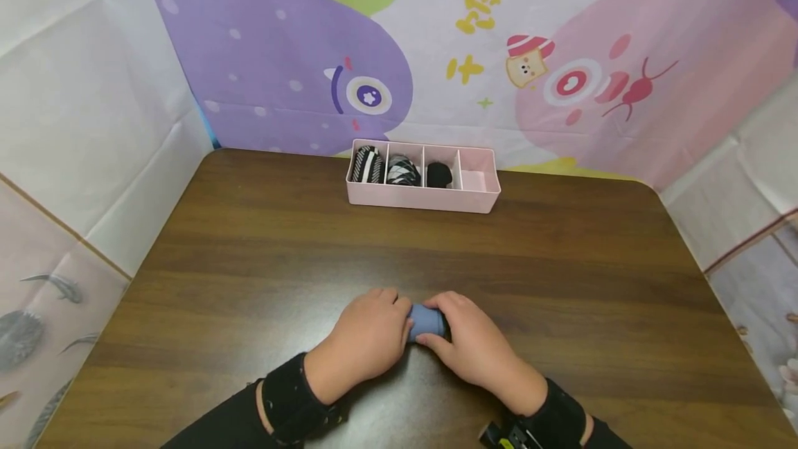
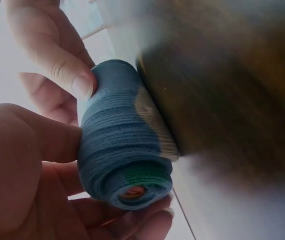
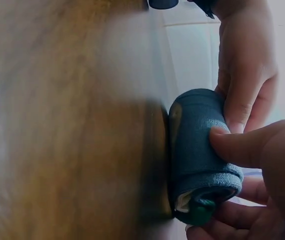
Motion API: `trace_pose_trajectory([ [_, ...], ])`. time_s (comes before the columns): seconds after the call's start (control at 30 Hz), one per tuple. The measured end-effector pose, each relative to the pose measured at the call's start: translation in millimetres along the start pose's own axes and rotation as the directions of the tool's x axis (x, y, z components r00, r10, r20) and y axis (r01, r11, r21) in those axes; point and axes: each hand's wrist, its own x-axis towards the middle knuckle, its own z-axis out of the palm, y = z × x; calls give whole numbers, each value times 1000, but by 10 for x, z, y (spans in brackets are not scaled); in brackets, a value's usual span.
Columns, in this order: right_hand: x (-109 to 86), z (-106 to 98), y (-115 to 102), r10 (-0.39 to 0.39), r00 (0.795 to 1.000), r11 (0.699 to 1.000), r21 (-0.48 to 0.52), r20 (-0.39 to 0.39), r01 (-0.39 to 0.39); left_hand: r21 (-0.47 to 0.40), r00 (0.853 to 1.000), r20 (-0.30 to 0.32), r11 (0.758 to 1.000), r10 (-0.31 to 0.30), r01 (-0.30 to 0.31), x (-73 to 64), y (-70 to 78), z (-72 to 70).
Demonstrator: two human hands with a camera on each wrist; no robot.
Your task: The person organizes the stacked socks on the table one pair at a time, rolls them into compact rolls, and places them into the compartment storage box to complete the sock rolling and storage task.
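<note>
A rolled-up blue sock lies on the table between both hands in the head view. My left hand holds its left end, mostly covering it from above. At the other end my right hand grips the roll between thumb and fingers. The left wrist view shows the sock with a beige patch on its side, and green and orange in its coiled end. From the right wrist, the roll's other end shows folded layers with green inside; the right thumb presses on its side.
A pink divided box stands at the table's back edge. From the left, its compartments hold a black-and-white striped roll, a patterned roll and a black roll; the rightmost shows its pink bottom. A printed cloth hangs behind.
</note>
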Motion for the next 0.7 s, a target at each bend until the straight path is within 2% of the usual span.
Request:
trace_pose_trajectory([
  [0.17,29,16,0,9,1000,1000,18,22,-9,47,997,-78,999,28,-25,-19,-28,-21],
  [0.3,44,15,-2,2,1000,1000,6,22,-2,12,990,-130,999,48,-46,-28,-32,-61],
  [0.43,43,-4,1,-8,1000,1000,-11,10,8,-21,988,-147,998,48,-52,-21,-32,-82],
  [0.57,10,-13,19,-10,998,1000,-25,-65,9,-23,987,-153,998,46,-50,-7,-25,-77],
  [0.7,-12,-22,22,-19,986,999,-50,-167,10,-30,993,-114,999,17,-20,7,-17,-75],
])
